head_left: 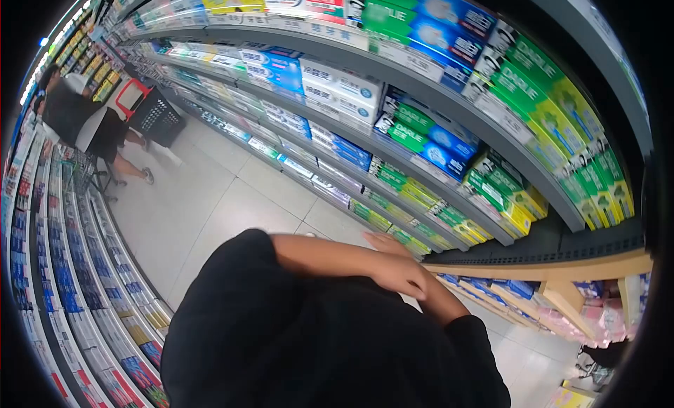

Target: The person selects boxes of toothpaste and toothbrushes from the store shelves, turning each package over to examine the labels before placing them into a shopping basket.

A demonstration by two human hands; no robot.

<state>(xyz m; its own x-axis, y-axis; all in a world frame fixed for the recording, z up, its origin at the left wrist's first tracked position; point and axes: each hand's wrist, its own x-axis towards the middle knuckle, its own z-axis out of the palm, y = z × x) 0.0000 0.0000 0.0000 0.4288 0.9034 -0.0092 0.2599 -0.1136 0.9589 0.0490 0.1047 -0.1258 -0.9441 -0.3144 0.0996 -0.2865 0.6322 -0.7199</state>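
My left hand (pixel 401 276) lies across my right forearm (pixel 442 303), its fingers bent over the top of it. Beyond it, my right hand (pixel 386 244) reaches out past the left wrist, fingers stretched and slightly blurred, partly hidden by the left arm. I see nothing held in the right hand. Both arms cross in front of my black shirt (pixel 316 338). Closest to the hands are the lower shelves with green and yellow toothpaste boxes (pixel 407 239), apart from my fingers.
Shelves of toothpaste boxes (pixel 519 85) run along the right. Another shelf row (pixel 77 268) curves along the left, with a tiled aisle floor (pixel 239 204) between. Up the aisle are a person in dark clothes (pixel 70 113) and a dark basket cart (pixel 158 117). A wooden-edged shelf (pixel 547 271) stands at right.
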